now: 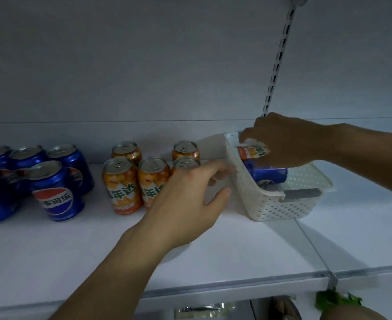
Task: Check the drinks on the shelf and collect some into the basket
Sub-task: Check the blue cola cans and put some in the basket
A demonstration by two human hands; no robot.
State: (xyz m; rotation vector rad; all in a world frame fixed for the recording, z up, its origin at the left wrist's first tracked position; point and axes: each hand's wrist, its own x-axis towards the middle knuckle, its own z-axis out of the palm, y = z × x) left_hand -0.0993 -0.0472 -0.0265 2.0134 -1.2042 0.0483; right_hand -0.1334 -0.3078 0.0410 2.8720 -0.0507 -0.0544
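While 5 orange cans (153,181) stand, 2 in basket (273,204)

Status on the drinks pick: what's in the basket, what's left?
Done: a blue can already lies in the white basket. In hand: the right hand holds an orange can inside the basket; the left hand reaches beside it, empty. Left: five orange cans and the blue cans stand on the shelf.

The left hand (190,192) reaches forward from a bare forearm, back of the hand up, fingers loosely spread and lightly bent, gripping nothing. The right hand (285,140) comes in from the right edge on a bare forearm, knuckles up, with its fingers curled down around an orange can (251,152).
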